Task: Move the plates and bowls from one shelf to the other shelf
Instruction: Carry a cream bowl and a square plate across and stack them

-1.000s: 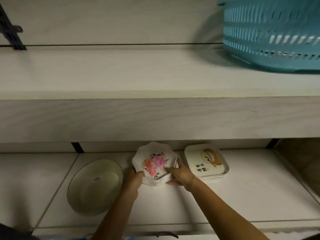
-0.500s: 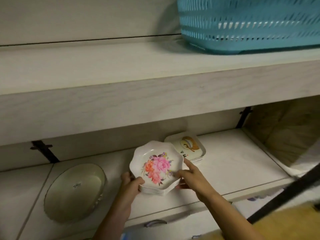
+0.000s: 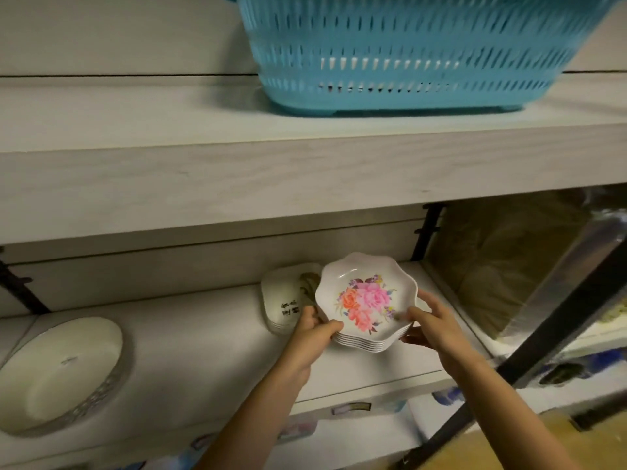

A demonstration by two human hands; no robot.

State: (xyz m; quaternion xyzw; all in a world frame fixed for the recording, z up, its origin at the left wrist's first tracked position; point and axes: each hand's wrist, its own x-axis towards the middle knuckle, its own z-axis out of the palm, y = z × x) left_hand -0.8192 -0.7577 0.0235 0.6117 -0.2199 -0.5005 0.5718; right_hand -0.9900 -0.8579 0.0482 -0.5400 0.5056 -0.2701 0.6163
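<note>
Pale wooden lower shelf [image 3: 203, 334] lies beneath a stack of white scalloped floral plates [image 3: 366, 300]; left hand [image 3: 314, 334] and right hand [image 3: 431, 329] grip opposite rims, thumbs on top, steadying the tilted stack.

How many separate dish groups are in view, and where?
3. A pale bowl lies far left on the lower shelf; square plates are stacked at its back; floral plates are held between the left hand and right hand. More may be hidden.

Dark characters on square plate [image 3: 284, 305], too blurred to read, tiny illegible mark on oval dish [image 3: 64, 362]
</note>
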